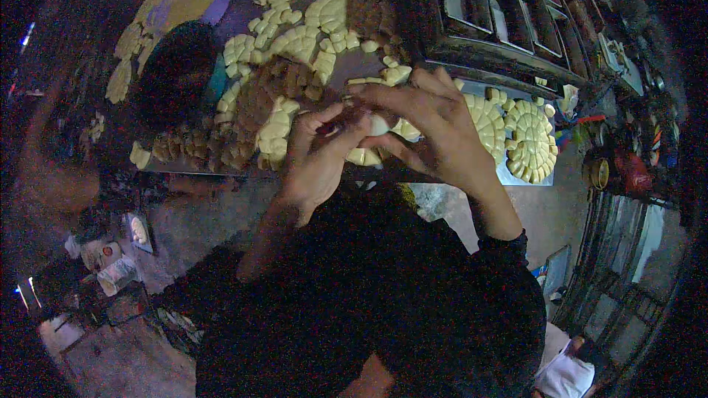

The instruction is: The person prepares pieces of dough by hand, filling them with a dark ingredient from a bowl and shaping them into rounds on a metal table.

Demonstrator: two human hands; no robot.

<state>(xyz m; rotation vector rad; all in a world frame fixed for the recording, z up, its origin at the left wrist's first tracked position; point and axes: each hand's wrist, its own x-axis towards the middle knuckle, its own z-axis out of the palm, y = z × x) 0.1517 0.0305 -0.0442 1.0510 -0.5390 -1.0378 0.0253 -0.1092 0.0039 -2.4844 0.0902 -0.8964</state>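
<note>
Together left hand (316, 156) and right hand (435, 127) pinch pale dough piece (378, 125); white labelled tub (116, 276) far left.

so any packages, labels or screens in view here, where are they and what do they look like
White cup-like container with a red mark: lower left on the floor, roundish, print too blurred to tell.
Crumpled pale wrapper or bag: just below it, whitish-grey.
Small framed card or packet: right of the cup, rectangular, pale oval on it.
Red bag or pouch: right edge, beside a round yellow-rimmed tin.
No screens visible.
</note>
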